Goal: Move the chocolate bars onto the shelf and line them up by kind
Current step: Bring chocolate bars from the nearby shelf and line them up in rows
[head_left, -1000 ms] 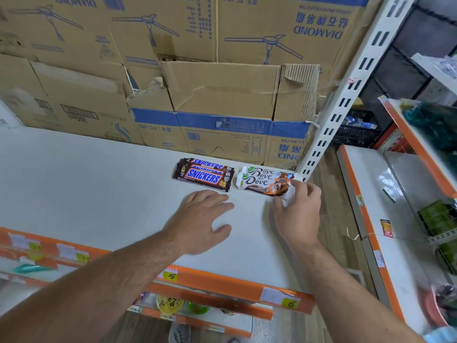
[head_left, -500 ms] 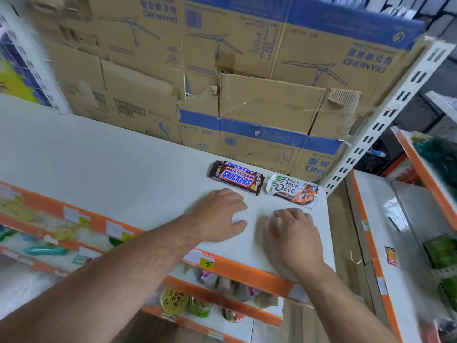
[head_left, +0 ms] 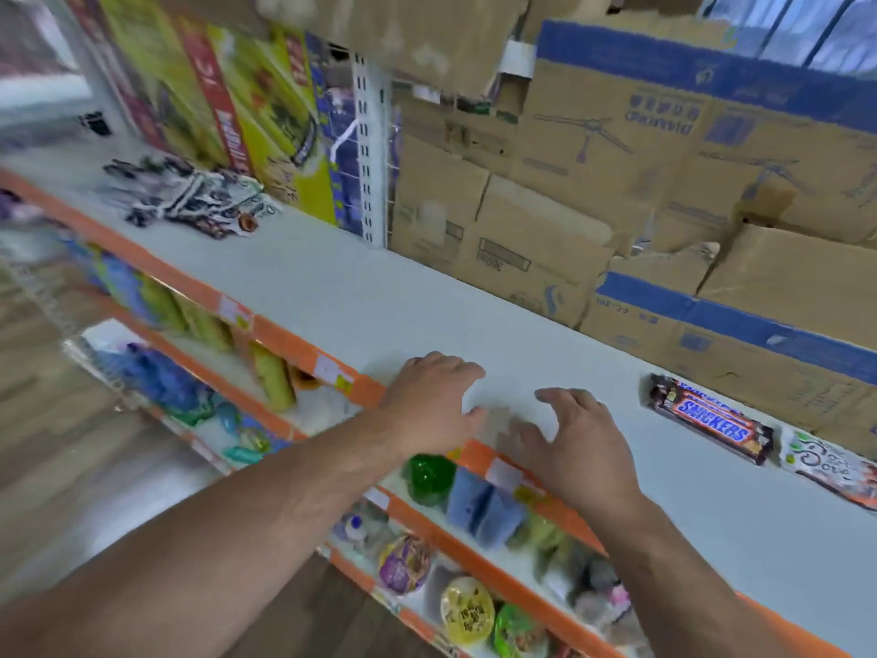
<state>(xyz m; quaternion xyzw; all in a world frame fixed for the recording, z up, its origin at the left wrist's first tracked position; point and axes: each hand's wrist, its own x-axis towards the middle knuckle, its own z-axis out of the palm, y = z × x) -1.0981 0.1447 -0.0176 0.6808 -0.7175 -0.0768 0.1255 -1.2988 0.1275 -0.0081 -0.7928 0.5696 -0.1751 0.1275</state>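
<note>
Left hand point(head_left: 427, 401) and right hand point(head_left: 576, 446) are sliding left along the shelf point(head_left: 332, 287), fingers point(head_left: 462, 370) spread, empty, leaving Snickers bars point(head_left: 712, 422) and Dove bars point(head_left: 835, 472) at right, looking light and slick, best pinched mid-length. Blurred far-left heap point(head_left: 185, 197): possibly more.

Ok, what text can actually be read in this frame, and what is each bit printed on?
"SNICKERS": on the Snickers bars lying on the shelf.
"Dove": on the Dove bar, partly blurred.
"DIAMOND", upside down: on the cardboard box, barely legible.
Too blurred to read: the price tags on the shelf edge and the lettering on the red carton.
</note>
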